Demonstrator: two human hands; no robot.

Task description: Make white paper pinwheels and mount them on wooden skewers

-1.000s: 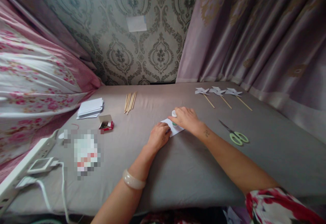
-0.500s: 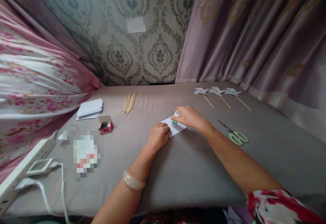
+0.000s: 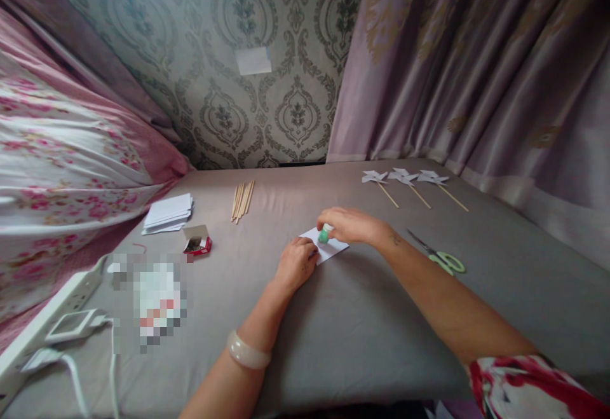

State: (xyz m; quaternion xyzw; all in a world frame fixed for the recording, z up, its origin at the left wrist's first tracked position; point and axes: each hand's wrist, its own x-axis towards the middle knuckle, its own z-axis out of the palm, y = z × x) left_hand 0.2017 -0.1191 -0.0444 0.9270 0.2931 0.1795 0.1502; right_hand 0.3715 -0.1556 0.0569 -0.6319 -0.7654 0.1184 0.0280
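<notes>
A square of white paper (image 3: 335, 251) lies on the grey cloth in front of me. My left hand (image 3: 298, 260) holds its left side down, with curled fingers pressed on the sheet. In the closed fingers of my right hand (image 3: 350, 224) is a small green-and-white glue stick (image 3: 325, 235). It stands slightly tilted over the paper, its lower end at the sheet's surface. To the right of my right forearm lie scissors (image 3: 444, 262) with pale green handles.
Three paper pinwheels (image 3: 404, 177) on sticks lie at the back right. Wooden sticks (image 3: 243, 201) lie at the back, left of centre. A paper stack (image 3: 168, 212), an open small red box (image 3: 197, 245), a blurred-out item (image 3: 159, 298) and a power strip (image 3: 52, 330) with cables occupy the left.
My right hand has shifted a little to the left across the paper with the glue stick, which now leans more. My left hand stays on the sheet. The view has tilted slightly.
</notes>
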